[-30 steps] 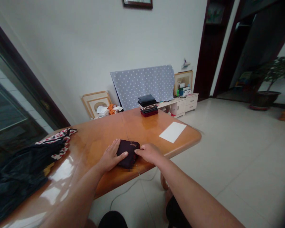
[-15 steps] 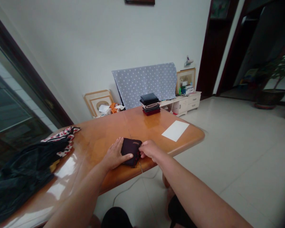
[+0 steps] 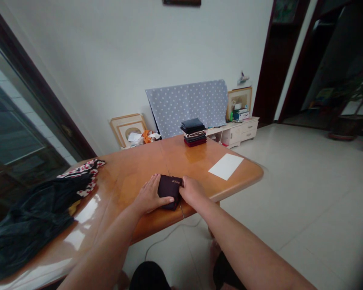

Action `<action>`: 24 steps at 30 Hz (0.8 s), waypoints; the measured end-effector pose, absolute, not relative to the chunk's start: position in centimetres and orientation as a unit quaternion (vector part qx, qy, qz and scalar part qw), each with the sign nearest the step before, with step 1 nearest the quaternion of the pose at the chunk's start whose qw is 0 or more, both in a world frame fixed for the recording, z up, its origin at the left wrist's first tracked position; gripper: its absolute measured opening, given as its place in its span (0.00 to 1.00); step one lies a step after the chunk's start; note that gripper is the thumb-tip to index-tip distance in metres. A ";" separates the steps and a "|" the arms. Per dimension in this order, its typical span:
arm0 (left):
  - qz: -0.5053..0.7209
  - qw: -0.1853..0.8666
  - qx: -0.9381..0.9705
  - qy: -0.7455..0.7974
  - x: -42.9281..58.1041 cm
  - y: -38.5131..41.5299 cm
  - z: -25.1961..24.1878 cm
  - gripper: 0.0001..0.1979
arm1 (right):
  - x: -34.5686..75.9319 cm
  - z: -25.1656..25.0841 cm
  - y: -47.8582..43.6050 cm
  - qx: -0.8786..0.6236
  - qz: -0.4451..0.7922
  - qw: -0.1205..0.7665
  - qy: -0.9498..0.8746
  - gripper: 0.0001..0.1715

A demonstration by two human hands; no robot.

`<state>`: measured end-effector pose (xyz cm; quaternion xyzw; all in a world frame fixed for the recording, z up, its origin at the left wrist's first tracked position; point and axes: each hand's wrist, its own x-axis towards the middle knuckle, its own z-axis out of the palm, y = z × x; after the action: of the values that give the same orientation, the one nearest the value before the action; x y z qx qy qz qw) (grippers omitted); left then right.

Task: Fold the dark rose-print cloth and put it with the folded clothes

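the folded cloth (image 3: 169, 190), dark with a small line of lettering on top, lies just below the middle of the frame, on the table (image 3: 130, 165) close to its near edge. the left hand (image 3: 149, 197) rests flat on the cloth's left side, fingers straight and close together, thumb stretched along the near edge. the right hand (image 3: 192, 192) is up against the cloth's right edge with its fingers curled toward it. whether they pinch the fabric or only push it, i cannot tell.

compared with a second ago the cloth looks narrower and squarer, and the right hand has closed in from the right, so the two hands now sit nearer each other with less fabric showing between them. the left hand has hardly shifted on the cloth. judging by that, the bundle has been squeezed tighter and is held in shape from both sides.

elsewhere, a stack (image 3: 194, 132) of folded clothes stands at the table's far edge, above center. a white sheet (image 3: 226, 166) lies to the right of the hands, well apart from them. a black heap (image 3: 30, 213) fills the lower left, with a red and white patterned piece (image 3: 86, 171) at its upper end.
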<state>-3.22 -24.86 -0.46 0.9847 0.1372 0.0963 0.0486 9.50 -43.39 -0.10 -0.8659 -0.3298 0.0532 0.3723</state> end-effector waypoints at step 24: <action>0.096 0.061 0.983 0.144 -3.2 -25.1 -0.3 0.61 | 12.2 -0.9 -43.3 -0.773 0.152 0.466 -0.403 0.12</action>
<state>-3.17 -25.08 -0.32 0.9831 0.1439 0.0956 0.0605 12.24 -43.31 -0.88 -0.7727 -0.4033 0.1522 0.4660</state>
